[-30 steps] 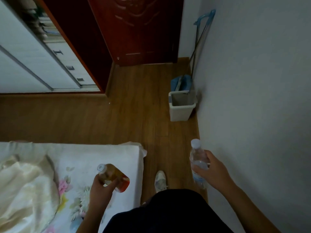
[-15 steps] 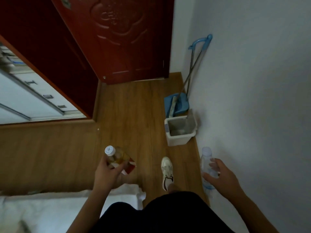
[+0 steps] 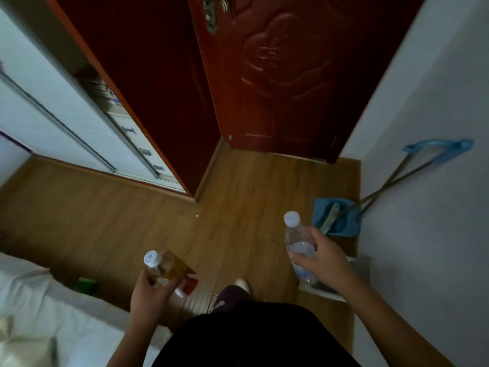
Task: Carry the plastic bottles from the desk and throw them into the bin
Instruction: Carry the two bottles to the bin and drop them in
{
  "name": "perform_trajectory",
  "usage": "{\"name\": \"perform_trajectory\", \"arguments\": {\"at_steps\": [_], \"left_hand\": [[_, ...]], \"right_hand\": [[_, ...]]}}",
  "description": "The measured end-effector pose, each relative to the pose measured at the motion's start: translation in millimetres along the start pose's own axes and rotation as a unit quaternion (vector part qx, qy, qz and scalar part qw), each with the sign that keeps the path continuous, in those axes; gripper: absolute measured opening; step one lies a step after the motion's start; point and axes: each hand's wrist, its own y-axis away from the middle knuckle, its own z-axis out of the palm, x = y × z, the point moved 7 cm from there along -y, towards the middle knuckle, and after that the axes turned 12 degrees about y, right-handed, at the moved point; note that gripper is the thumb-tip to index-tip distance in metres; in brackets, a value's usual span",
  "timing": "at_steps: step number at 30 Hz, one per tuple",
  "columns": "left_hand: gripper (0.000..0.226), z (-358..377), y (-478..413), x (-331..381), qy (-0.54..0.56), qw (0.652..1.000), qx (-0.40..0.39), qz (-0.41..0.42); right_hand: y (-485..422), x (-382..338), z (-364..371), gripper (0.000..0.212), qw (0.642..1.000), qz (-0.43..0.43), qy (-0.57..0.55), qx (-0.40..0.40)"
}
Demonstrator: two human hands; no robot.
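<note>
Wooden floor [image 3: 119, 221], dark red door [image 3: 280, 88], pale wall [image 3: 428, 234], dim light

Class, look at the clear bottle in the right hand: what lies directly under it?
Under the clear bottle sits the white bin, only its rim showing. The right hand and forearm cover its inside, so its contents cannot be seen.

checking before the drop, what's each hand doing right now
Left hand: closed around the amber plastic bottle with a red label and white cap.
Right hand: closed around the clear plastic water bottle with a white cap.
</note>
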Motion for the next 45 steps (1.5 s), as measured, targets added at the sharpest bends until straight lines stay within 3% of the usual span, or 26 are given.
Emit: {"name": "perform_trajectory", "arguments": {"at_steps": [6, 11, 16, 23, 29, 36, 39, 42, 45], "left_hand": [[0.044, 27.0, -99.7, 45.3, -0.005, 1.000, -0.004, 0.011], [0.048, 67.5, -192.7, 126.3, -0.033, 0.996, -0.061, 0.050], [0.046, 149.9, -246.3, 221.6, -0.073, 0.976, -0.170, 0.111], [0.054, 270.6, -232.4, 306.6, -0.094, 0.928, -0.312, 0.179], [0.057, 351.5, -177.4, 330.4, -0.117, 0.882, -0.407, 0.208], [0.064, 449.2, -99.6, 343.3, -0.202, 0.771, -0.547, 0.255], [0.080, 494.1, -73.7, 345.0, -0.247, 0.716, -0.590, 0.279], [0.069, 538.4, -47.1, 332.8, -0.296, 0.658, -0.637, 0.270], [0.064, 571.7, -17.5, 315.9, -0.355, 0.572, -0.683, 0.285]], "right_hand": [[-96.2, -45.7, -24.0, 0.071, 1.000, -0.014, -0.012, 0.020], [-143.6, -54.2, -34.9, 0.064, 0.997, 0.044, -0.035, 0.058], [-155.1, -49.6, -54.6, 0.059, 0.982, 0.112, -0.065, 0.136], [-127.8, -7.4, -86.5, 0.049, 0.944, 0.194, -0.116, 0.242], [-91.0, 36.8, -110.5, 0.044, 0.900, 0.269, -0.140, 0.312], [-33.3, 95.6, -102.1, 0.064, 0.853, 0.349, -0.176, 0.345], [-11.4, 107.7, -93.4, 0.064, 0.809, 0.406, -0.207, 0.371], [4.0, 111.2, -78.7, 0.062, 0.757, 0.464, -0.238, 0.395], [14.3, 103.9, -57.3, 0.064, 0.692, 0.502, -0.289, 0.431]]}}
